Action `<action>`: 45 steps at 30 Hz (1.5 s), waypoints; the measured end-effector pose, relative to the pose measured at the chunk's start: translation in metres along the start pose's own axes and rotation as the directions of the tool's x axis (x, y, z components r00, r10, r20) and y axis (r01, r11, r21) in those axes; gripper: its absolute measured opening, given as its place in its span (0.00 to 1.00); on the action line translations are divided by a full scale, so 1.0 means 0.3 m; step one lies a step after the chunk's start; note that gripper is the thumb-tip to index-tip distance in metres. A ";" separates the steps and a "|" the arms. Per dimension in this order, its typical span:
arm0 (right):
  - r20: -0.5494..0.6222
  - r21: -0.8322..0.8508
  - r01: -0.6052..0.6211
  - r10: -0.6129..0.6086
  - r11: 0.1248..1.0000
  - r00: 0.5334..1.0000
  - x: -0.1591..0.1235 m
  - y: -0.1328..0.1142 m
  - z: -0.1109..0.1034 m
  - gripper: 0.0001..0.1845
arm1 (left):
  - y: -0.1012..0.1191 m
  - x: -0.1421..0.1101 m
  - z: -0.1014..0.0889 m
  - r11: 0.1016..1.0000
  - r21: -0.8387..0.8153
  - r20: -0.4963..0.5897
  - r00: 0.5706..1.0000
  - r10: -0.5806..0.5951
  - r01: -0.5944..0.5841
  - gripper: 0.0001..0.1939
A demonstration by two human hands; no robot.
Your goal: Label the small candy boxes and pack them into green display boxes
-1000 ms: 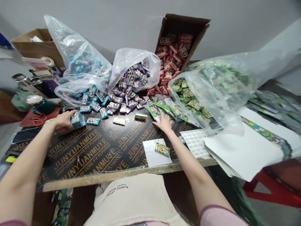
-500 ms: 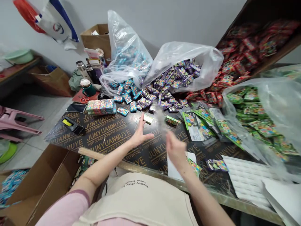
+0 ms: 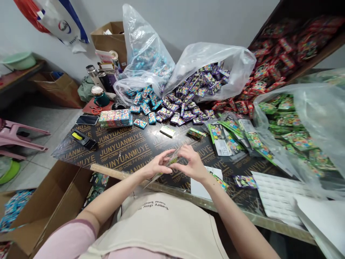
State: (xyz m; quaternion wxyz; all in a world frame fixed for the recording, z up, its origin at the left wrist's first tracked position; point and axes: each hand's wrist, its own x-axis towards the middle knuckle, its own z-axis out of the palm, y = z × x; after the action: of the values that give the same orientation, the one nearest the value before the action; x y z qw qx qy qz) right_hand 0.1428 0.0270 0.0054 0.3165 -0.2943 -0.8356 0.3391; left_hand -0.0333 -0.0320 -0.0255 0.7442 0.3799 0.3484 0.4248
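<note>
My right hand (image 3: 190,162) pinches a clear plastic bag (image 3: 174,158) with some green print, held slanted over the table's front edge. The fingers and thumb of my left hand (image 3: 159,164) curve round the same bag from the other side. Part of the bag is hidden behind the hands. Just beyond them lie a small pale-green box (image 3: 167,131) and a green patterned box (image 3: 196,133), apart from each other. A white sheet (image 3: 201,189) rests by my right forearm, with a green packet (image 3: 219,181) partly covered by the arm.
Blue boxes (image 3: 145,108) and purple boxes (image 3: 188,115) spill from plastic bags at the back. Red packets (image 3: 261,77) and green packets (image 3: 299,140) are heaped right. Flat printed bags (image 3: 223,142) lie near. A tape dispenser (image 3: 82,139) and phone (image 3: 87,119) are left.
My right hand has come down and toward my body with the plastic bag, which was blurred before. My left hand has gone from spread fingers to curving round the bag.
</note>
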 end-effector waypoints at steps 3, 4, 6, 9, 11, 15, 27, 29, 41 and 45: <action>0.210 -0.009 0.024 -0.021 1.000 0.978 -0.004 -0.019 -0.006 0.16 | 0.031 -0.021 -0.012 0.996 0.083 -0.001 1.000 -0.024 0.024 0.43; 0.235 -0.017 -0.003 0.007 1.000 0.972 -0.005 -0.022 -0.010 0.20 | 0.042 -0.026 -0.013 0.992 0.122 -0.007 0.999 -0.034 0.034 0.37; 0.241 -0.033 -0.062 0.068 0.998 0.968 -0.004 -0.018 -0.021 0.27 | 0.058 -0.034 -0.018 0.977 0.207 -0.012 0.998 -0.058 0.059 0.23; 0.057 0.021 -0.121 0.120 0.992 0.991 -0.003 0.013 -0.035 0.30 | 0.064 -0.033 -0.034 0.971 0.232 -0.091 0.995 -0.045 0.065 0.16; -0.193 0.126 -0.169 0.191 0.978 0.962 -0.008 0.043 -0.026 0.32 | 0.061 -0.027 -0.048 0.988 0.137 -0.206 0.977 -0.049 0.079 0.17; -0.102 0.505 -0.308 0.410 0.807 0.906 -0.035 0.080 0.065 0.35 | 0.052 -0.009 -0.055 0.998 0.031 -0.300 0.953 -0.048 0.060 0.21; 0.259 0.677 -0.457 0.395 0.576 0.881 -0.099 0.074 0.178 0.30 | 0.039 0.065 -0.046 0.945 0.300 -0.450 0.853 0.262 -0.132 0.21; 0.245 0.640 -0.494 0.453 0.589 0.857 -0.122 0.089 0.174 0.25 | 0.026 0.065 -0.059 0.957 0.256 -0.417 0.878 0.237 -0.137 0.21; -0.019 0.637 -0.418 0.555 0.648 0.832 -0.160 0.147 0.154 0.22 | -0.066 0.032 -0.085 0.957 0.286 -0.191 0.975 0.110 -0.052 0.21; -0.085 0.660 -0.399 0.591 0.636 0.802 -0.145 0.120 0.139 0.25 | -0.071 0.025 -0.071 0.955 0.293 -0.153 0.985 0.081 -0.034 0.19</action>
State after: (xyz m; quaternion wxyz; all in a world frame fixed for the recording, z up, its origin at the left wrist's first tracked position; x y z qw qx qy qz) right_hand 0.1498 0.0020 -0.0597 0.4075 -0.4421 -0.5071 0.6175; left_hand -0.0403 -0.0271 -0.0552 0.6368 0.4586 0.4554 0.4205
